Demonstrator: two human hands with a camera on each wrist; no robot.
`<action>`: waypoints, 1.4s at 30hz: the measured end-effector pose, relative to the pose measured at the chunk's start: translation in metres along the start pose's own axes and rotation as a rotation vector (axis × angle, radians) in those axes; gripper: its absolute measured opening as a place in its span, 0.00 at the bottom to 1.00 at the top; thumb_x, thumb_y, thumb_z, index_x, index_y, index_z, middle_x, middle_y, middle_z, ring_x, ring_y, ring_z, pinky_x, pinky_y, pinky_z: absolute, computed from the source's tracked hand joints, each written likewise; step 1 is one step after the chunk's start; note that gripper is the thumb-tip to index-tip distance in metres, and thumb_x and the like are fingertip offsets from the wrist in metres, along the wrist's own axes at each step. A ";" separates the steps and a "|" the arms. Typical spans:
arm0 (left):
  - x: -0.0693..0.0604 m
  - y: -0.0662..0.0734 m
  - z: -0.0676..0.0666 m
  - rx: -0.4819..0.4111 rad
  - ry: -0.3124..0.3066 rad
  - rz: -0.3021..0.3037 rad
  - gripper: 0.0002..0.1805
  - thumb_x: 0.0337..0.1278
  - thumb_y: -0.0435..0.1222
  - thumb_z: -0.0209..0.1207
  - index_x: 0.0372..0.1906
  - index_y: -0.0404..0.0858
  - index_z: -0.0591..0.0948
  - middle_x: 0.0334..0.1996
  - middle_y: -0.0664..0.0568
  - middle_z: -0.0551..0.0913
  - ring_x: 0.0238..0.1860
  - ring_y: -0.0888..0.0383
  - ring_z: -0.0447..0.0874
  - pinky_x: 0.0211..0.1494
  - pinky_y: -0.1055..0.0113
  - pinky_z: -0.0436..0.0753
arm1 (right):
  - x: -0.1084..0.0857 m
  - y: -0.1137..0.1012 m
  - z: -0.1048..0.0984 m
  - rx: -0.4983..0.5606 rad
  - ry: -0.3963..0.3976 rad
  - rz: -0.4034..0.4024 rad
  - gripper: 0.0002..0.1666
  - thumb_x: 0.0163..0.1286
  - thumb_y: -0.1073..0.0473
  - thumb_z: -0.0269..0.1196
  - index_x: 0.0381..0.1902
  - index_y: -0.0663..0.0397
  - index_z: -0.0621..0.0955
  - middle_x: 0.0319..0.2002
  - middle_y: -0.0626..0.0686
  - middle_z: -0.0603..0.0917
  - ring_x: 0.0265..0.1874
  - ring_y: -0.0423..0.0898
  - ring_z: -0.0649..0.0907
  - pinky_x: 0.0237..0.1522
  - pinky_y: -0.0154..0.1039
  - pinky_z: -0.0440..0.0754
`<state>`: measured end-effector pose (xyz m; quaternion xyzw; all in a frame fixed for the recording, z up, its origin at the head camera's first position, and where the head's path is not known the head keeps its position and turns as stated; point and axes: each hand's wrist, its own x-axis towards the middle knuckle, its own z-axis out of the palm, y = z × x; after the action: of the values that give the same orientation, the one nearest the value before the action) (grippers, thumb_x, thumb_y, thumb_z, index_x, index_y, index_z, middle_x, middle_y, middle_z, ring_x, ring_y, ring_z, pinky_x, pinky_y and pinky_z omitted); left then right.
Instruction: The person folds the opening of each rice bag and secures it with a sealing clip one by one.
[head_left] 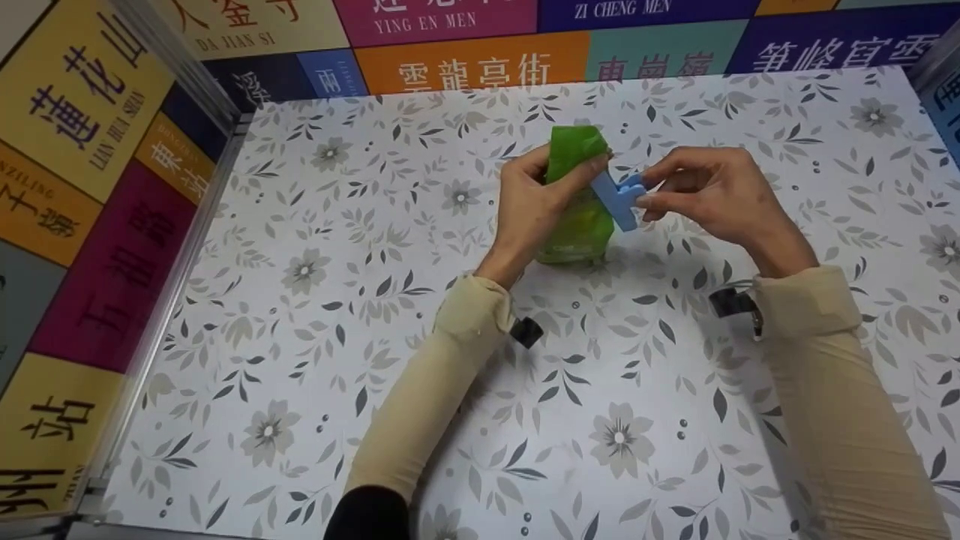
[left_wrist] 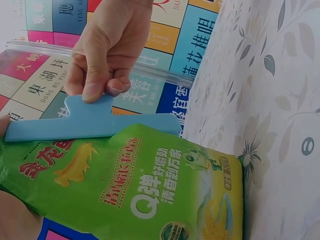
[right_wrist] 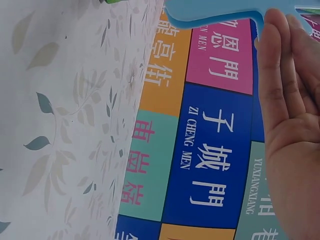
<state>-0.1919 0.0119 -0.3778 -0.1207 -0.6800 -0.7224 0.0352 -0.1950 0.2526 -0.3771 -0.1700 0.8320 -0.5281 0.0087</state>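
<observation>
A green printed rice bag [head_left: 576, 236] stands upright on the table, with my left hand [head_left: 526, 204] gripping its upper part. The left thumb lies across the bag near the end of a light-blue bag clip [head_left: 616, 206]. My right hand [head_left: 724, 193] pinches the raised tab of this clip between thumb and fingers. In the left wrist view the long clip [left_wrist: 90, 126] runs along the edge of the bag [left_wrist: 115, 175], whose printed front faces the camera. Whether the clip is fully closed I cannot tell. The right wrist view catches only part of the clip [right_wrist: 215, 14] at its top.
The table [head_left: 300, 360] has a white covering with grey leaves and flowers. Panels with coloured blocks and Chinese lettering [head_left: 472, 71] stand along the far edge, and more panels [head_left: 97, 247] along the left. Each wrist wears a small black device [head_left: 526, 331].
</observation>
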 end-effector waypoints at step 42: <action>-0.008 -0.032 -0.030 0.151 -0.150 -0.057 0.21 0.61 0.40 0.72 0.58 0.39 0.86 0.53 0.49 0.89 0.56 0.59 0.87 0.65 0.64 0.83 | -0.011 0.018 0.022 0.119 0.082 -0.024 0.19 0.70 0.65 0.70 0.57 0.62 0.85 0.46 0.42 0.90 0.38 0.38 0.91 0.44 0.29 0.88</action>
<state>-0.1952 -0.0161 -0.4119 -0.1519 -0.7362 -0.6589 -0.0274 -0.1854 0.2435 -0.4047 -0.1571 0.7968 -0.5831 -0.0218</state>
